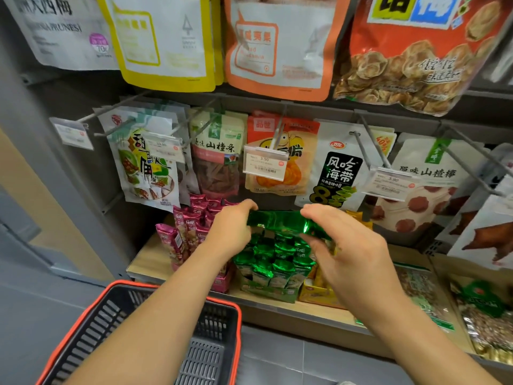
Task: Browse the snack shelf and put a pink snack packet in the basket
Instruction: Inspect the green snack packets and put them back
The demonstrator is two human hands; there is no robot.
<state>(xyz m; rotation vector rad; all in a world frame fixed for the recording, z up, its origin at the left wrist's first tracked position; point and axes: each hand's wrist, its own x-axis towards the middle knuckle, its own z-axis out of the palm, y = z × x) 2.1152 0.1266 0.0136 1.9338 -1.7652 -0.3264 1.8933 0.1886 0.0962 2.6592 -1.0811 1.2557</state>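
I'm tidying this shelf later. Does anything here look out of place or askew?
Yes. The left hand and right hand hold a green packet sideways above its box, and one pink packet leans away, left of the others.

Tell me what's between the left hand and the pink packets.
Nothing visible: the left hand is right beside the pink packets. But it and the right hand are gripping a green packet, so neither is free.

There are 2 hands, left hand point(230, 232) and right hand point(347, 245), 1 green packet point(277, 220), 1 basket point(122, 286), 4 price tags point(263, 162), 4 big top-row pouches point(280, 43), and 3 boxes: pink box point(222, 283), green box point(266, 291), yellow box point(316, 295).
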